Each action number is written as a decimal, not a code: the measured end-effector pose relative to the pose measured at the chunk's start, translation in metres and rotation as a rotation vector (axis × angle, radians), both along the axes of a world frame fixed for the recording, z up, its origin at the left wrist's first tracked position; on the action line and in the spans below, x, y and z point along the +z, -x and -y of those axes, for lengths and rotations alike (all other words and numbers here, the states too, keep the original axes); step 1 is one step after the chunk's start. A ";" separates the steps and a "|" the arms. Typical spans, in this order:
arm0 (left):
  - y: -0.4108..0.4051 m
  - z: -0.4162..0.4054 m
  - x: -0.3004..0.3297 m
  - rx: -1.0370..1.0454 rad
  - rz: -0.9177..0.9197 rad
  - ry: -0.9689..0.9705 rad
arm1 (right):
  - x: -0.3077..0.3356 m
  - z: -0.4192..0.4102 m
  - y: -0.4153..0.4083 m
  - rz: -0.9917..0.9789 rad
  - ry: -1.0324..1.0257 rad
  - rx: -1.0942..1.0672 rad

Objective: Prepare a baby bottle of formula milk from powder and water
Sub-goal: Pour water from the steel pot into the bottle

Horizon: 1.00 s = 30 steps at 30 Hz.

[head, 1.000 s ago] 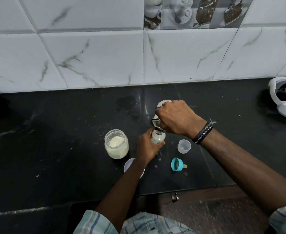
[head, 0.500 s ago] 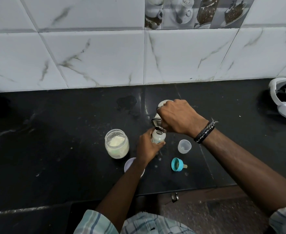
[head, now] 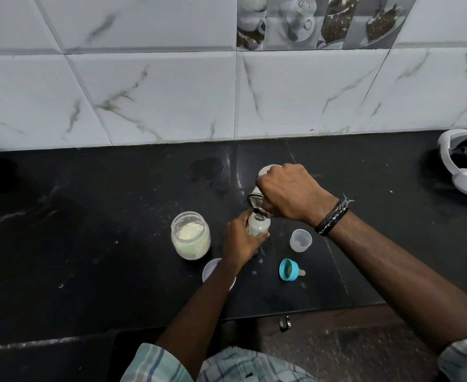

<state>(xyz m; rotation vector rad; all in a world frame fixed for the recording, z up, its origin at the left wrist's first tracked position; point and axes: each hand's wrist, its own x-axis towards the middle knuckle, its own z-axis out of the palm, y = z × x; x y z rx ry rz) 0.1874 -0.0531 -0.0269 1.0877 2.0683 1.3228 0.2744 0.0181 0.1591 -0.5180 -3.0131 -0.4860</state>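
Head view: a small baby bottle [head: 258, 226] stands on the black worktop [head: 88, 244], gripped by the left hand [head: 240, 238].
Right hand [head: 290, 193] grips a tilted steel vessel [head: 255, 198], mostly hidden, over the bottle's mouth; any liquid is hard to make out.

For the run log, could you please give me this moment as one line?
step: pouring water | left hand: holds bottle | right hand: tilts flask over bottle | teat: off, on counter
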 end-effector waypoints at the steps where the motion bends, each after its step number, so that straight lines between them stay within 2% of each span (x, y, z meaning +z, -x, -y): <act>1: 0.000 0.000 0.000 -0.001 0.000 -0.001 | 0.000 0.000 0.000 0.001 -0.001 0.003; 25: 0.000 0.000 0.000 -0.003 -0.005 0.003 | -0.002 0.000 -0.001 -0.010 -0.014 0.014; 30: 0.001 0.000 0.001 -0.007 0.004 0.004 | -0.003 -0.011 -0.006 -0.031 0.072 -0.054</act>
